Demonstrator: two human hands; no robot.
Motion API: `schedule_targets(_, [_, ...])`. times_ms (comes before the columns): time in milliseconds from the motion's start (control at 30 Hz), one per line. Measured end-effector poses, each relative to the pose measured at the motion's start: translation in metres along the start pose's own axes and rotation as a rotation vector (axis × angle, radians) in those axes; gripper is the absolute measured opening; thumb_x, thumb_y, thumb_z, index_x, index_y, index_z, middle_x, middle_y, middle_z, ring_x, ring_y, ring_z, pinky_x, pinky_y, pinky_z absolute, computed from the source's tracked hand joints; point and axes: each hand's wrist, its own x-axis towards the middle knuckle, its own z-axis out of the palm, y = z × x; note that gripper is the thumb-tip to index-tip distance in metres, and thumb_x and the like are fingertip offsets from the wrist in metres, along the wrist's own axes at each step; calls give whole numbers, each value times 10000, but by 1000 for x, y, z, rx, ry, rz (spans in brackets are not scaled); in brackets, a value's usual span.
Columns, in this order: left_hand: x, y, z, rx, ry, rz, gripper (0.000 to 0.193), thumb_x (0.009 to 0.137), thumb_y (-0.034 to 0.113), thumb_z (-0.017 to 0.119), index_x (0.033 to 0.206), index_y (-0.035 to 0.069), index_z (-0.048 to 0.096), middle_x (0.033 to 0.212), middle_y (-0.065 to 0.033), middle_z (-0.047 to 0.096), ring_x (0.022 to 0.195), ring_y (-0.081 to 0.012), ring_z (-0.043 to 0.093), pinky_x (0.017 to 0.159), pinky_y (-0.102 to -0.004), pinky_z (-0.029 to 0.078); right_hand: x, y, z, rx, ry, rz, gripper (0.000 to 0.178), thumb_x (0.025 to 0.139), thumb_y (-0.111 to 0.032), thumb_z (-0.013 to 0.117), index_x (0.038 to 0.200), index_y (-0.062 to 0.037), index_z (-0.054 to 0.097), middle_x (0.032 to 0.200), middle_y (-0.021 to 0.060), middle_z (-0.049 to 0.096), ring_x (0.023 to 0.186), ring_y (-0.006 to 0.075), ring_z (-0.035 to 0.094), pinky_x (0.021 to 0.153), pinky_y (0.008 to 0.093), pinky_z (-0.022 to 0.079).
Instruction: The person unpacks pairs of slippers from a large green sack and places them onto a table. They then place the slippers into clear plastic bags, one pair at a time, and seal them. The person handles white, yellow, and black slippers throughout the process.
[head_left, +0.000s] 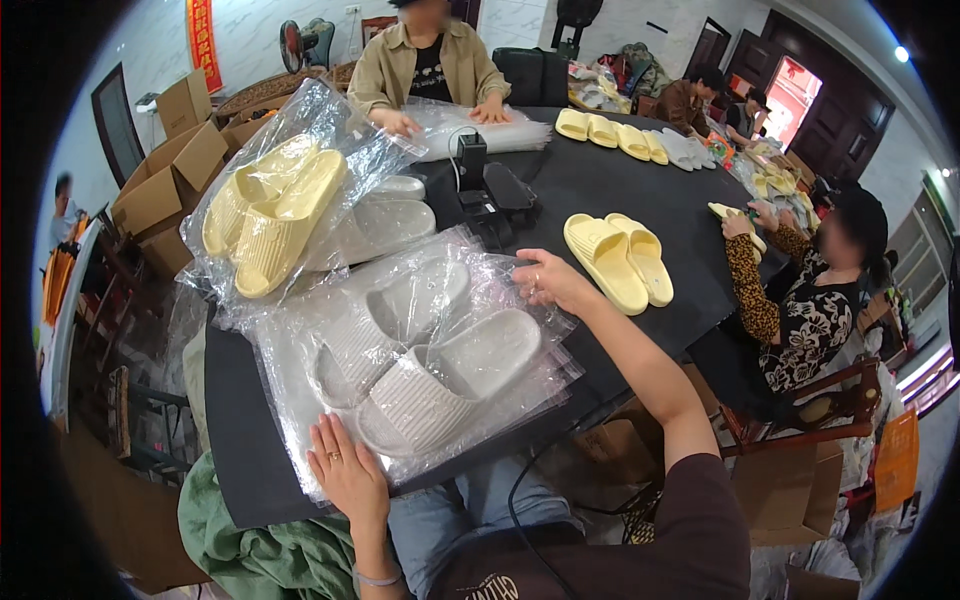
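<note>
A pair of white slippers [440,375] lies sealed inside a clear plastic bag [300,400] on the black table [600,190] in front of me. My left hand [345,470] rests flat on the bag's near edge, fingers spread. My right hand [555,282] pinches the bag's far right edge. Behind it lies a bagged pair of yellow slippers [270,215] on top of more bagged white slippers [385,220].
A loose yellow pair [620,258] lies right of my right hand, and a black sealing device [490,195] stands behind it. More slippers [625,138] line the far side. Other people sit across and at the right. Cardboard boxes [165,180] stack at left.
</note>
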Motion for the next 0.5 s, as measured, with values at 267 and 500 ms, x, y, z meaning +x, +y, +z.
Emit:
schedule_targets(267, [2, 3, -4, -28, 13, 15, 510, 902, 192, 421, 1390, 43, 401, 1453, -154, 363, 1370, -316, 289, 1106, -490, 189, 26, -5, -7, -221, -286, 24, 241, 857, -189, 667, 1000, -3, 612, 721, 1, 551, 482, 34, 413, 385, 190, 283])
schedule_targets(500, [2, 0, 1, 16, 48, 37, 519, 890, 194, 434, 1378, 21, 407, 1451, -128, 376, 1361, -299, 309, 1110, -470, 194, 10, -6, -18, -131, -118, -190, 227, 879, -201, 613, 1020, -24, 594, 726, 4, 592, 525, 52, 476, 472, 192, 367])
